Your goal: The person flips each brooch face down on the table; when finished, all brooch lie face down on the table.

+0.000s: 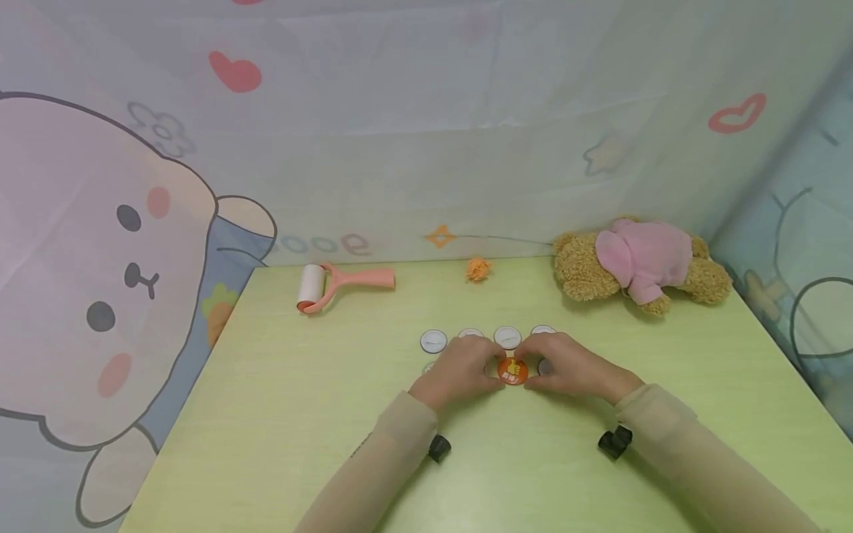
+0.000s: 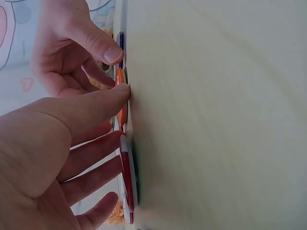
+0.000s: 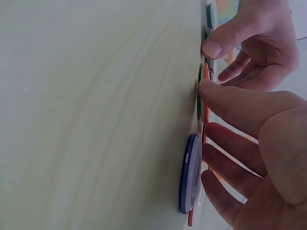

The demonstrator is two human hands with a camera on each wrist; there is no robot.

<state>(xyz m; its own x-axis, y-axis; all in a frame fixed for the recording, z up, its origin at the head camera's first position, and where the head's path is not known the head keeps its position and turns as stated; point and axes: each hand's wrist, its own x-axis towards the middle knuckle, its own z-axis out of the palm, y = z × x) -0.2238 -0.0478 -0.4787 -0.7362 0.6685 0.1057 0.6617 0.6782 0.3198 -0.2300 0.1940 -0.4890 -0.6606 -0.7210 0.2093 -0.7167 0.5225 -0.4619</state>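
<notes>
An orange button badge (image 1: 513, 372) with a yellow thumbs-up picture lies face up at the middle of the table. My left hand (image 1: 460, 374) holds its left side between thumb and index finger. From the right, my right hand (image 1: 574, 366) grips the opposite side the same way. Under the left hand's other fingers is a red-edged badge (image 2: 127, 175), mostly hidden in the head view. Beside the right hand's lower fingers sits a blue-edged badge (image 3: 190, 175). Behind the hands runs a row of white-backed badges, including one at the left end (image 1: 434, 341) and another near the middle (image 1: 508, 337).
A pink-handled lint roller (image 1: 346, 281) lies at the table's back left. Near the back edge sits a small orange tuft (image 1: 477, 270). A teddy bear in a pink top (image 1: 643, 263) lies at the back right, against the printed curtain (image 1: 413, 148).
</notes>
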